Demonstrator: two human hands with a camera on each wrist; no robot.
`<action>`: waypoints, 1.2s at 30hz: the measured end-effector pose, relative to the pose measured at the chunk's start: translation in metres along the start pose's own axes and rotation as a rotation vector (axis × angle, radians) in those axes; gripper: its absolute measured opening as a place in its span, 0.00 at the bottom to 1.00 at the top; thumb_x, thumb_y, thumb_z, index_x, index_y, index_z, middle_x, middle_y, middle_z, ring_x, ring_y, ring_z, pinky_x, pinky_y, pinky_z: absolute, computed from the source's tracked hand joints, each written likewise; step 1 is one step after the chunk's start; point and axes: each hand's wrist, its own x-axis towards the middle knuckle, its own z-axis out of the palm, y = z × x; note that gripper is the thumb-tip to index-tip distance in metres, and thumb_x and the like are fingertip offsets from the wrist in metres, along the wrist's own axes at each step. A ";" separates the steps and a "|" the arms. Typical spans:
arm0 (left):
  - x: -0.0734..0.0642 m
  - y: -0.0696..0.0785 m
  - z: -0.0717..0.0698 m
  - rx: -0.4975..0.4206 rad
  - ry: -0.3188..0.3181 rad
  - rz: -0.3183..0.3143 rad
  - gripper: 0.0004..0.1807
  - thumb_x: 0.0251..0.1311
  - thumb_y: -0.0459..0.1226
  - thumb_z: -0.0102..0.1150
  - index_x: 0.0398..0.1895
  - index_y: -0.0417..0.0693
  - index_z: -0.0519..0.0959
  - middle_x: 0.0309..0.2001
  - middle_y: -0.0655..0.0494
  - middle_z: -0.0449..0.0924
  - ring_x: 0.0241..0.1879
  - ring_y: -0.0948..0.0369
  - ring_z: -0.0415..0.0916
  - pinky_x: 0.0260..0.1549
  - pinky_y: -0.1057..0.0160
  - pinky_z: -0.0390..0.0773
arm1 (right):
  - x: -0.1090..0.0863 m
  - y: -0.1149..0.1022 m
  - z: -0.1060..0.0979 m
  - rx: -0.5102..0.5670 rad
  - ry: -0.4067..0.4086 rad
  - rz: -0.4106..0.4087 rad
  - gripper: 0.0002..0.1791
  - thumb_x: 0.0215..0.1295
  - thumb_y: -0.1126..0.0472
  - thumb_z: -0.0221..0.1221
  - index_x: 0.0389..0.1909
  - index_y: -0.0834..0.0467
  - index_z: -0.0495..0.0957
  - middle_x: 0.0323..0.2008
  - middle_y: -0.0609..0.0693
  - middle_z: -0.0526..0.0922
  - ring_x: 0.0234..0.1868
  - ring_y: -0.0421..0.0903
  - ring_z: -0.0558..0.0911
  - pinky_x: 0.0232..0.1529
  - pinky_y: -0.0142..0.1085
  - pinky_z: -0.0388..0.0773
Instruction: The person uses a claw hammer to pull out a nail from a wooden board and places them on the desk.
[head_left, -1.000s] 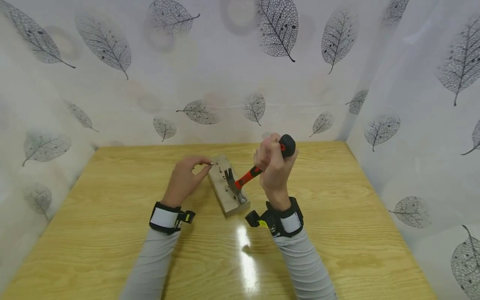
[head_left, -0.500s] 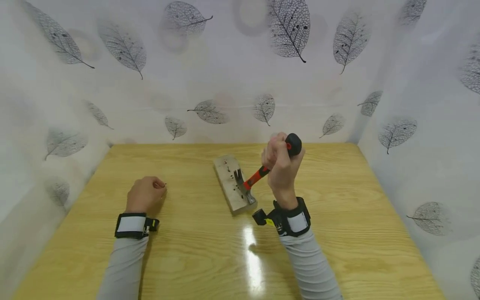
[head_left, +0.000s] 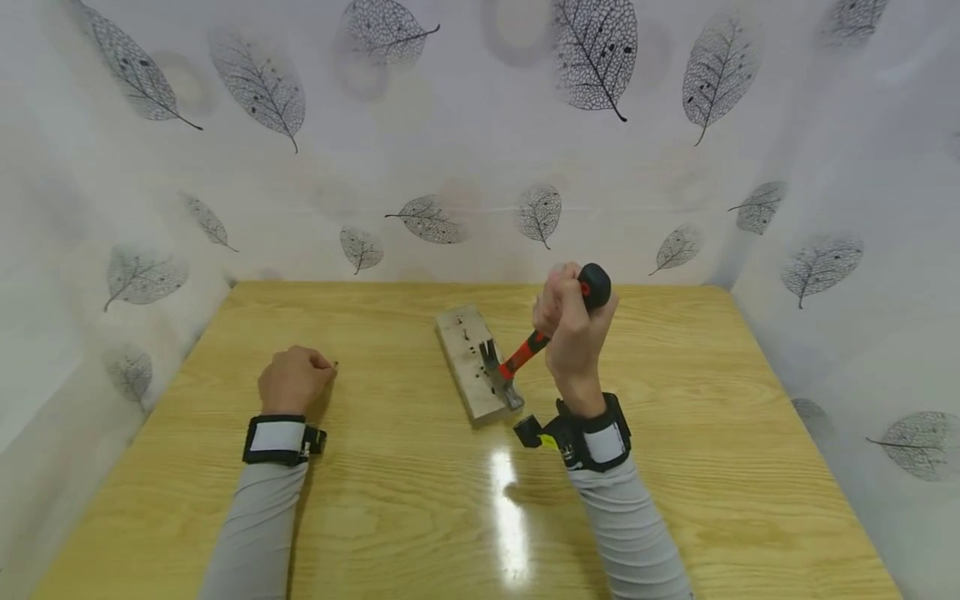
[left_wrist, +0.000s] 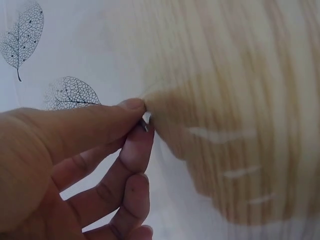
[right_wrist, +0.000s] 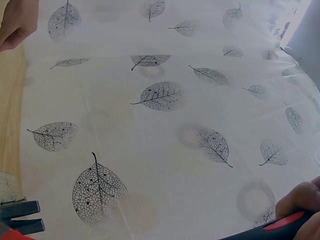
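Observation:
My left hand (head_left: 295, 379) is low over the table to the left of the wooden block, thumb and forefinger pinching a small metal nail (left_wrist: 146, 122). Most of that nail is hidden between the fingertips. Around the handle of a claw hammer (head_left: 517, 362), my right hand (head_left: 576, 329) is wrapped, with the black butt end sticking out above the fist. The hammer's steel head lies over the near right part of the wooden block (head_left: 463, 377). Several dark holes and a bent nail (head_left: 465, 335) show on the block's top. In the right wrist view the hammer's claw (right_wrist: 22, 216) appears at lower left.
A wood-grain table (head_left: 397, 500) carries the block near its middle. White sheeting (head_left: 465, 117) printed with leaves stands along the back and both sides. A camera strap (head_left: 277, 437) sits on the left wrist and another strap (head_left: 596, 437) on the right.
The left hand has gone from the block's far end leftward and nearer to me, onto the table area, still pinching the nail. The right hand and hammer have hardly moved; the head view has shifted slightly.

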 end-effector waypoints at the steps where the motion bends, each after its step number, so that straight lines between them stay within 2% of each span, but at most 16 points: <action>1: 0.000 -0.001 0.000 0.004 0.006 -0.011 0.11 0.59 0.43 0.63 0.34 0.47 0.89 0.33 0.46 0.88 0.22 0.55 0.77 0.14 0.58 0.72 | 0.000 0.001 0.001 -0.004 0.000 0.003 0.20 0.63 0.73 0.42 0.12 0.58 0.57 0.08 0.44 0.53 0.06 0.37 0.50 0.04 0.31 0.44; 5: 0.000 -0.004 -0.001 0.003 0.026 -0.045 0.10 0.58 0.43 0.63 0.32 0.47 0.89 0.30 0.46 0.87 0.18 0.58 0.74 0.11 0.62 0.68 | 0.001 0.004 0.005 -0.017 -0.003 0.018 0.20 0.64 0.73 0.43 0.12 0.57 0.58 0.08 0.43 0.54 0.05 0.37 0.50 0.04 0.32 0.44; 10: 0.000 -0.007 -0.005 0.009 0.026 -0.066 0.12 0.58 0.44 0.64 0.32 0.45 0.89 0.33 0.45 0.88 0.21 0.56 0.76 0.13 0.61 0.69 | 0.003 0.008 0.009 -0.021 -0.002 0.019 0.20 0.64 0.72 0.43 0.12 0.58 0.58 0.07 0.43 0.54 0.05 0.37 0.50 0.04 0.32 0.44; 13: 0.001 -0.006 -0.010 0.014 0.044 -0.063 0.14 0.58 0.44 0.64 0.34 0.42 0.89 0.34 0.43 0.87 0.22 0.55 0.77 0.15 0.59 0.72 | 0.004 0.010 0.012 -0.019 -0.001 0.017 0.20 0.63 0.73 0.43 0.12 0.57 0.58 0.08 0.43 0.54 0.05 0.37 0.50 0.03 0.32 0.44; 16: -0.002 0.001 -0.019 -0.011 0.066 -0.009 0.15 0.60 0.43 0.62 0.36 0.39 0.87 0.33 0.42 0.87 0.24 0.53 0.78 0.18 0.55 0.75 | 0.005 0.011 0.015 -0.014 0.004 0.023 0.19 0.63 0.73 0.43 0.12 0.57 0.58 0.08 0.43 0.54 0.05 0.37 0.50 0.03 0.32 0.43; 19: -0.004 0.016 -0.024 -0.071 0.042 0.097 0.15 0.63 0.42 0.59 0.39 0.38 0.85 0.36 0.42 0.86 0.29 0.52 0.79 0.23 0.52 0.78 | 0.007 0.012 0.018 -0.021 0.008 0.030 0.19 0.64 0.72 0.43 0.12 0.57 0.58 0.08 0.43 0.54 0.05 0.37 0.49 0.04 0.32 0.43; 22: -0.002 0.043 -0.021 -0.150 -0.025 0.221 0.15 0.65 0.41 0.57 0.45 0.39 0.84 0.44 0.42 0.84 0.39 0.49 0.79 0.34 0.48 0.81 | 0.011 0.015 0.019 -0.044 -0.001 0.039 0.20 0.65 0.72 0.44 0.12 0.57 0.58 0.08 0.43 0.53 0.06 0.38 0.49 0.04 0.32 0.43; 26: 0.006 0.091 0.000 -0.205 -0.115 0.361 0.17 0.67 0.38 0.55 0.54 0.42 0.81 0.55 0.44 0.80 0.52 0.47 0.75 0.50 0.45 0.77 | 0.017 0.022 0.019 -0.090 -0.019 0.061 0.20 0.66 0.71 0.45 0.13 0.56 0.60 0.08 0.42 0.54 0.05 0.39 0.49 0.04 0.33 0.43; 29: 0.012 0.122 0.017 -0.185 -0.166 0.461 0.19 0.68 0.37 0.51 0.59 0.41 0.78 0.60 0.45 0.77 0.58 0.49 0.71 0.60 0.46 0.71 | 0.020 0.026 0.019 -0.109 -0.018 0.076 0.20 0.67 0.70 0.46 0.14 0.55 0.61 0.08 0.42 0.55 0.05 0.39 0.49 0.04 0.33 0.43; 32: 0.014 0.139 0.024 -0.142 -0.176 0.505 0.19 0.69 0.36 0.48 0.59 0.41 0.78 0.62 0.45 0.75 0.62 0.49 0.67 0.65 0.47 0.67 | 0.021 0.032 0.020 -0.117 -0.006 0.080 0.20 0.67 0.70 0.47 0.15 0.55 0.61 0.08 0.41 0.55 0.05 0.39 0.49 0.04 0.33 0.43; 36: 0.011 0.140 0.023 -0.073 -0.151 0.469 0.17 0.69 0.36 0.50 0.57 0.44 0.80 0.62 0.48 0.76 0.62 0.48 0.66 0.64 0.46 0.67 | 0.021 0.042 0.023 -0.128 0.004 0.090 0.19 0.67 0.70 0.47 0.16 0.55 0.61 0.08 0.41 0.55 0.05 0.39 0.50 0.04 0.32 0.44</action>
